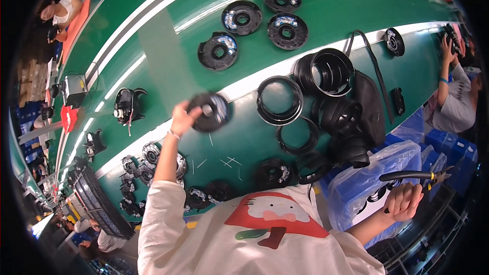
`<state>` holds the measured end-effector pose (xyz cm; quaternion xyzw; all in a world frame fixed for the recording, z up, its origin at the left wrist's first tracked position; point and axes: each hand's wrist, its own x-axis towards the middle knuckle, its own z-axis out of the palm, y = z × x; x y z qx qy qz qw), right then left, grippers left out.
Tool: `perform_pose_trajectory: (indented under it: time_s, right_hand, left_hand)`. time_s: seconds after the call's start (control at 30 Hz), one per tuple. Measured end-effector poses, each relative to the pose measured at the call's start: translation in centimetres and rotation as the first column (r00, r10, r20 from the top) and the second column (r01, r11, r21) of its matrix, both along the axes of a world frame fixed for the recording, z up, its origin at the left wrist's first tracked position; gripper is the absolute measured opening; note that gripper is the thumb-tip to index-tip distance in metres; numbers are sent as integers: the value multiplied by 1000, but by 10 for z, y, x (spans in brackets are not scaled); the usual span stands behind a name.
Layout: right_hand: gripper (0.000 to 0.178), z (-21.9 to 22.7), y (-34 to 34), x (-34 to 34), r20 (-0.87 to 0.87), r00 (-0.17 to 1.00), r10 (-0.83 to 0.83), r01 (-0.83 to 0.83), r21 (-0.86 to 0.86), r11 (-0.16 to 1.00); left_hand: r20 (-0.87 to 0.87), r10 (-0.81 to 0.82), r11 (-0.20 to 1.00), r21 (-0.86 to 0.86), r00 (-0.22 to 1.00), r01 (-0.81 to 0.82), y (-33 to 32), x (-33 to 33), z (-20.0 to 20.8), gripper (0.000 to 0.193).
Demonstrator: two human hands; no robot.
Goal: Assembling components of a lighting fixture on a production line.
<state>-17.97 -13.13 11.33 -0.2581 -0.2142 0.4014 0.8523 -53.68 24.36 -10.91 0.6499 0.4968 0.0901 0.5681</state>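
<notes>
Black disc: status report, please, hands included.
Left hand gripping black disc, disc blurred. Right hand holding opened cutters. Black ring to the disc's right, not touching it.

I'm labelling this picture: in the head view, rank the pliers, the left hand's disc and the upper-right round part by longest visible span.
1. Pliers
2. Disc in the left hand, blurred
3. Round part, perhaps shrunk by distance

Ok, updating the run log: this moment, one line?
left hand: holding round black disc | right hand: holding black-and-yellow pliers | four black discs: on green surface
</notes>
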Motion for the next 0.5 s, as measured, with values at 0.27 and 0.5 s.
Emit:
perform_pose_trajectory:
  time_s: [0.27, 0.5]
  right_hand:
    - [28, 9, -2, -1, 24, 999, -35, 36, -26, 999]
    - [28, 10, 1, -7, 50, 996, -75, 78, -66, 995]
  left_hand:
    - [77, 690, 716, -216, 719, -664, 135, 53, -11, 30]
    - [47, 614, 781, -177, 788, -598, 164, 150, -33, 38]
